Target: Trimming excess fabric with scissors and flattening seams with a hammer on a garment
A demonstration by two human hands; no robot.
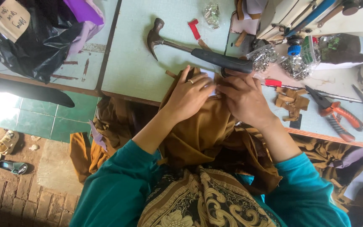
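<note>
On brown cloth (206,126), both hands (215,94)

A single view comes from a camera worn on the person's head. It looks steeply down over the chest and both teal sleeves onto the near edge of the pale green surface (135,71), close enough that the forearms fill the middle. The surface runs across the upper half; the left side drops past its edge to the tiled and brick floor (30,168) far below. No second view overlaps it.
</note>
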